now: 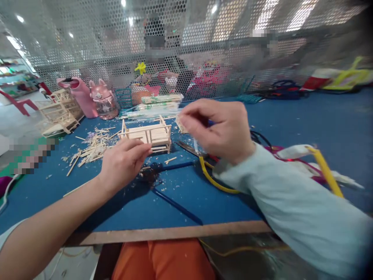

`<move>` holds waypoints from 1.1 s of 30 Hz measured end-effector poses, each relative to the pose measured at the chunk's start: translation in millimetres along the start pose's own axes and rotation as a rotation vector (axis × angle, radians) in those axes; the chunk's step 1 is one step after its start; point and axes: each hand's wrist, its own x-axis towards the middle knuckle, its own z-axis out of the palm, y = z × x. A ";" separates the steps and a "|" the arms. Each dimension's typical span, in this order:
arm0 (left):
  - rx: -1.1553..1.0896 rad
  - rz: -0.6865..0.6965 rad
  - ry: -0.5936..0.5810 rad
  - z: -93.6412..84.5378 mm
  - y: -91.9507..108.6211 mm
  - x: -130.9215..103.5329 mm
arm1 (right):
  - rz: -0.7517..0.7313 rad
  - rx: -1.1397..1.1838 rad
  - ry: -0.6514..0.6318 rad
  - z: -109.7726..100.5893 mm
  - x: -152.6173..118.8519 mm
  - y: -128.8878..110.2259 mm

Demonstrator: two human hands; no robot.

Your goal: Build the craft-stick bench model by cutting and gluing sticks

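Head view: orange trousers (167,260) show below the brown front edge (175,232) of a blue tabletop (116,212). A tool with dark blue handles (177,206) lies nearest. The left hand (121,161), fingers curled, is at the front of a small pale wooden-stick model (145,134); whether it grips it, I cannot tell. To the right, the right hand (225,130) is raised, thumb and forefinger pinched together, contents unclear, above a yellow-handled tool (218,185). Loose wooden sticks (93,149) lie left of the model; beyond are plastic-wrapped stick bundles (160,102) and a perforated metal screen (116,46).
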 end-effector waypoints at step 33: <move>0.069 0.135 0.195 -0.3 -21.6 37.5 | -0.620 -0.710 0.020 34.1 14.8 64.3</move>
